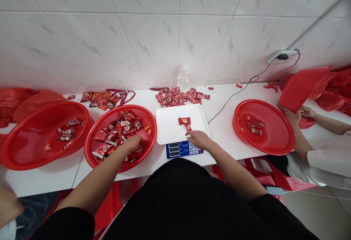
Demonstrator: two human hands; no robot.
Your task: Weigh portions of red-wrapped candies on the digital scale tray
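My left hand [133, 143] reaches into a red plastic basket [87, 139] heaped with red-wrapped candies [122, 126]. Its fingers are curled down at the basket's right side, and what they grip is hidden. Over the white tray [166, 128] of a blue digital scale [174, 150], my right hand [197, 138] pinches a small red-wrapped candy [188, 126] between its fingertips. A larger red packet with gold lettering [184, 121] lies flat on the tray just beyond it.
More red baskets stand left [49, 105] and right [290, 137], holding a few candies. Red packets [172, 97] and a clear bottle [184, 82] lie behind the scale. A black cable [233, 99] runs to a wall socket. At right, a co-worker's hands [293, 117] hold a red bag [304, 88].
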